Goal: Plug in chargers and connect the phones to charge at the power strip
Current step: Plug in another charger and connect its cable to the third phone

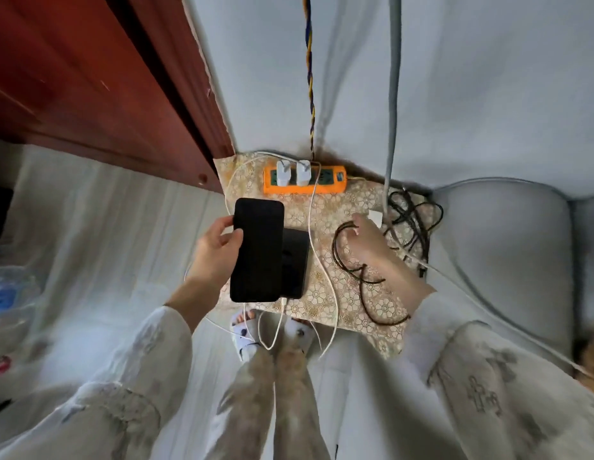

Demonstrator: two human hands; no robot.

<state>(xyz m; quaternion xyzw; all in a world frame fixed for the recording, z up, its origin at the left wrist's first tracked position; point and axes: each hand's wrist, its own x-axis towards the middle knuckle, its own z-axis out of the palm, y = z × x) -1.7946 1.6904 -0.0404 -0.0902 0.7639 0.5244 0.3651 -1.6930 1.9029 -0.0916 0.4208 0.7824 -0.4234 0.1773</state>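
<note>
Here, head view: two phones and an orange power strip on a patterned cloth.
The left hand (219,249) grips a dark phone (258,250) by its left edge, thumb across the screen's margin, holding it partly over a second phone (295,263) that lies flat with a white cable (278,322) at its bottom end. The power strip (305,180) sits near the wall, two white chargers (293,172) plugged in side by side. The right hand (365,239) reaches onto the patterned cloth (339,293), fingertips at a black cable (362,270) beside a white adapter (375,218); whether its fingers pinch anything I cannot tell.
</note>
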